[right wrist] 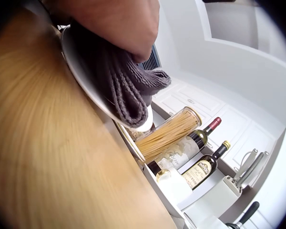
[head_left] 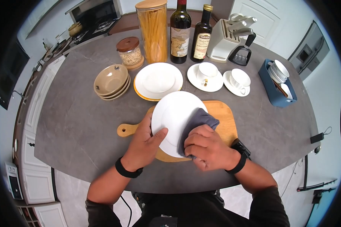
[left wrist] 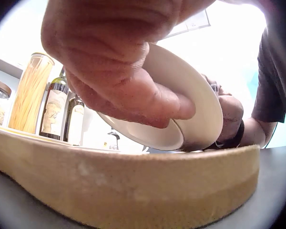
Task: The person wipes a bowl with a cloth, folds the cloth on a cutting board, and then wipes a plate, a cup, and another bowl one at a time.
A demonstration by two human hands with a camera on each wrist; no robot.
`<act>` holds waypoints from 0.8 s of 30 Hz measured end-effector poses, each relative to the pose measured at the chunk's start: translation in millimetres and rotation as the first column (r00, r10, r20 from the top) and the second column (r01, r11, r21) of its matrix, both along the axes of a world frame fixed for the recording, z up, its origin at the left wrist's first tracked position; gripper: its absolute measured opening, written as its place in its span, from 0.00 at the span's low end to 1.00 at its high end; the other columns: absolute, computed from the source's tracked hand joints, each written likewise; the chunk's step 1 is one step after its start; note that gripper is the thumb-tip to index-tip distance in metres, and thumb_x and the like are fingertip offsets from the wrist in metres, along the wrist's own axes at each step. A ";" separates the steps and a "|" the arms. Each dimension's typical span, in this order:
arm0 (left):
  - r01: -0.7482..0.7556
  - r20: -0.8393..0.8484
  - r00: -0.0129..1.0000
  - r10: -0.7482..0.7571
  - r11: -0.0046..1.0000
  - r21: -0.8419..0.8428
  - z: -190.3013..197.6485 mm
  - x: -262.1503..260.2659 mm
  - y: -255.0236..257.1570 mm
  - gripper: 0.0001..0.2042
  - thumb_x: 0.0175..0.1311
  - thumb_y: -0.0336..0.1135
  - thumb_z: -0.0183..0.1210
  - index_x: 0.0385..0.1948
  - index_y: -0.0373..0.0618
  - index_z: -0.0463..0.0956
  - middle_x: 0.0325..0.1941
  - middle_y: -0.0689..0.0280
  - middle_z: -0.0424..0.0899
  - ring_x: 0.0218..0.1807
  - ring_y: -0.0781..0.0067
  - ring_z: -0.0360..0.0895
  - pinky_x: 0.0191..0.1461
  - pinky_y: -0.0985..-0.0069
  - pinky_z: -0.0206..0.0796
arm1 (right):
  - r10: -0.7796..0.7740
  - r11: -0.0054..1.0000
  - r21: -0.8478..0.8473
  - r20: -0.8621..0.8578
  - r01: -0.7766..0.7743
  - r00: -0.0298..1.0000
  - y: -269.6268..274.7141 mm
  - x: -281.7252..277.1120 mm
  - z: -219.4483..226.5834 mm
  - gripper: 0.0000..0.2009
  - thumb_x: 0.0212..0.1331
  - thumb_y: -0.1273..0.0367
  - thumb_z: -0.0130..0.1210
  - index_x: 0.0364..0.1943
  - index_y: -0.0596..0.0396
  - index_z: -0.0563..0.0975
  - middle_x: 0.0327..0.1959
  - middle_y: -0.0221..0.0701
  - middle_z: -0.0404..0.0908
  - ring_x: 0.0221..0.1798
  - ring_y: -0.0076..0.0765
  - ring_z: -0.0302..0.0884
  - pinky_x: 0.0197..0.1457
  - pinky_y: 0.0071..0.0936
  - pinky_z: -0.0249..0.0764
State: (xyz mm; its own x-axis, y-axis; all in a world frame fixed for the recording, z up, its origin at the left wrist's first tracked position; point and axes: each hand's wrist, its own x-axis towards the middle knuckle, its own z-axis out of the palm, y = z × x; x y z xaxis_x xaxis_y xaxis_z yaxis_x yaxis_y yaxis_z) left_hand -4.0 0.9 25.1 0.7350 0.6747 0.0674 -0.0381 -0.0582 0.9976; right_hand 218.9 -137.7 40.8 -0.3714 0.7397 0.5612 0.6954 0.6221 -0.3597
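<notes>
A white plate [head_left: 174, 113] is held tilted over the wooden cutting board [head_left: 223, 117]. My left hand [head_left: 143, 142] grips its left edge, thumb on the upper face and fingers [left wrist: 157, 102] underneath, as the left wrist view shows. On the plate's right side my right hand [head_left: 208, 147] holds a folded dark grey cloth [head_left: 198, 120] against the surface, fingers curled over it. In the right wrist view the cloth [right wrist: 128, 90] hangs in thick folds past the plate's rim.
Beyond the board stand stacked beige bowls [head_left: 111, 81], stacked plates [head_left: 158, 81] and two cups on saucers [head_left: 205, 81]. Farther back are an oat jar [head_left: 130, 55], a pasta jar [head_left: 152, 34], two bottles [head_left: 180, 36] and a knife block [head_left: 225, 41]. A blue bin [head_left: 271, 89] with dishes sits right.
</notes>
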 end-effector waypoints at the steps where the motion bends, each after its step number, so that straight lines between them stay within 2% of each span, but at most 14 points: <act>1: -0.026 0.007 1.000 0.026 1.000 -0.001 0.9 -0.4 0.0 0.25 0.82 0.32 0.60 0.74 0.34 0.64 0.68 0.61 0.79 0.69 0.75 0.75 0.75 0.71 0.66 | -0.002 1.000 0.000 -0.002 0.002 1.000 0.8 3.0 -2.1 0.14 0.39 0.77 0.63 0.36 0.49 0.83 0.44 0.28 0.81 0.52 0.43 0.78 0.56 0.40 0.72; 3: -0.035 0.025 0.999 0.035 0.999 -0.003 3.2 0.0 -0.4 0.25 0.82 0.32 0.60 0.74 0.35 0.64 0.68 0.61 0.79 0.69 0.75 0.75 0.75 0.71 0.66 | -0.168 0.985 0.050 -0.001 0.167 0.986 3.6 10.9 -7.7 0.14 0.39 0.77 0.62 0.35 0.49 0.82 0.43 0.29 0.81 0.51 0.44 0.78 0.55 0.40 0.73; 5: -0.046 0.046 0.998 0.046 0.999 -0.005 5.3 0.2 -1.3 0.25 0.82 0.32 0.60 0.74 0.35 0.64 0.68 0.61 0.79 0.69 0.75 0.75 0.76 0.71 0.66 | -0.212 0.977 0.037 -0.010 0.212 0.977 6.3 19.2 -11.6 0.14 0.40 0.79 0.62 0.35 0.51 0.82 0.43 0.31 0.81 0.50 0.46 0.78 0.56 0.42 0.73; 7: -0.047 0.040 0.998 0.047 0.999 -0.010 7.1 0.0 -2.4 0.25 0.83 0.32 0.60 0.75 0.35 0.64 0.69 0.61 0.79 0.70 0.75 0.75 0.76 0.72 0.66 | -0.359 0.929 0.079 -0.052 0.362 0.932 9.9 24.5 -16.1 0.14 0.41 0.81 0.57 0.35 0.54 0.82 0.42 0.34 0.83 0.49 0.49 0.80 0.55 0.42 0.76; 9: -0.057 0.049 0.997 0.057 0.998 0.011 6.5 0.4 -3.4 0.24 0.83 0.32 0.59 0.75 0.35 0.64 0.69 0.61 0.80 0.70 0.75 0.75 0.76 0.72 0.66 | -0.403 0.912 0.061 -0.057 0.406 0.913 9.6 26.5 -15.6 0.15 0.45 0.83 0.56 0.39 0.56 0.84 0.44 0.37 0.84 0.50 0.51 0.80 0.56 0.43 0.77; 11: -0.067 0.058 0.996 0.065 0.997 0.030 4.9 0.3 -2.7 0.24 0.83 0.32 0.59 0.74 0.35 0.65 0.69 0.61 0.80 0.70 0.74 0.75 0.75 0.72 0.66 | -0.508 0.853 0.063 -0.123 0.518 0.852 10.8 29.3 -19.3 0.18 0.48 0.83 0.57 0.45 0.58 0.84 0.48 0.40 0.84 0.51 0.53 0.80 0.57 0.43 0.77; 12: -0.058 0.073 0.996 0.057 0.998 0.008 4.0 -0.1 -0.6 0.24 0.84 0.32 0.57 0.75 0.34 0.64 0.69 0.60 0.80 0.70 0.73 0.76 0.76 0.71 0.66 | -0.520 0.849 0.048 -0.113 0.527 0.847 9.3 31.5 -17.3 0.19 0.54 0.84 0.58 0.52 0.59 0.83 0.54 0.43 0.83 0.55 0.54 0.81 0.62 0.42 0.77; 13: -0.049 0.088 0.995 0.050 0.999 -0.012 3.2 -0.4 0.7 0.24 0.84 0.32 0.56 0.76 0.33 0.64 0.70 0.58 0.80 0.70 0.71 0.76 0.76 0.70 0.66 | -0.519 0.849 0.048 -0.113 0.527 0.847 9.7 33.3 -17.7 0.19 0.54 0.84 0.58 0.52 0.59 0.83 0.54 0.43 0.83 0.55 0.54 0.81 0.62 0.42 0.77; 15: -0.077 0.137 0.987 0.087 0.994 -0.080 3.3 0.8 0.4 0.24 0.85 0.32 0.56 0.76 0.33 0.65 0.69 0.59 0.81 0.69 0.72 0.77 0.76 0.70 0.67 | -0.529 0.833 0.011 -0.278 0.553 0.802 11.3 36.4 -18.3 0.20 0.58 0.84 0.59 0.54 0.56 0.83 0.55 0.42 0.84 0.58 0.56 0.81 0.62 0.43 0.77; 16: -0.099 0.184 0.975 0.126 0.984 -0.149 3.6 1.2 0.6 0.23 0.86 0.33 0.55 0.75 0.34 0.66 0.69 0.59 0.82 0.69 0.73 0.77 0.76 0.71 0.67 | -0.526 0.835 -0.014 -0.317 0.550 0.789 9.2 37.6 -17.9 0.19 0.64 0.84 0.58 0.58 0.57 0.81 0.60 0.44 0.83 0.61 0.53 0.81 0.66 0.40 0.76; 17: -0.100 0.184 0.975 0.126 0.984 -0.148 4.0 1.0 1.3 0.23 0.86 0.33 0.55 0.75 0.34 0.66 0.69 0.59 0.82 0.69 0.73 0.77 0.76 0.71 0.67 | -0.525 0.835 -0.013 -0.318 0.550 0.790 8.7 36.8 -18.2 0.19 0.64 0.84 0.58 0.58 0.57 0.81 0.60 0.44 0.83 0.61 0.53 0.81 0.66 0.40 0.76; 19: -0.127 0.224 0.952 0.207 0.937 -0.326 4.4 0.8 2.5 0.22 0.86 0.36 0.56 0.74 0.36 0.68 0.68 0.60 0.83 0.68 0.73 0.79 0.75 0.71 0.69 | -0.469 0.850 -0.050 -0.525 0.524 0.710 8.0 36.1 -20.1 0.17 0.67 0.83 0.58 0.59 0.57 0.81 0.64 0.44 0.81 0.63 0.48 0.82 0.68 0.37 0.76; 21: -0.135 0.247 0.938 0.242 0.913 -0.384 7.4 1.2 3.3 0.22 0.86 0.39 0.58 0.73 0.38 0.70 0.67 0.60 0.84 0.66 0.73 0.80 0.73 0.71 0.71 | -0.444 0.858 -0.010 -0.521 0.514 0.729 4.2 35.8 -18.2 0.18 0.67 0.83 0.57 0.60 0.59 0.80 0.66 0.46 0.79 0.64 0.47 0.81 0.69 0.38 0.76; 24: -0.153 0.264 0.916 0.301 0.873 -0.462 6.7 -1.6 6.9 0.21 0.85 0.42 0.59 0.70 0.39 0.72 0.64 0.61 0.85 0.64 0.73 0.82 0.71 0.70 0.73 | -0.324 0.893 0.168 -0.403 0.417 0.856 -6.6 26.8 -13.2 0.19 0.65 0.84 0.57 0.60 0.61 0.79 0.69 0.52 0.75 0.67 0.54 0.79 0.69 0.42 0.77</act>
State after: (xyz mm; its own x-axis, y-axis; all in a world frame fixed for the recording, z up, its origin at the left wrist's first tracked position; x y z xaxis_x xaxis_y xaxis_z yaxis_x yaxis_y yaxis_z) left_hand -5.6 7.8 31.8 0.5453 0.8361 -0.0607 -0.3950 0.3201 0.8611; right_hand 245.8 -144.3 27.6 0.1617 0.6063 0.7786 0.7446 0.4428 -0.4995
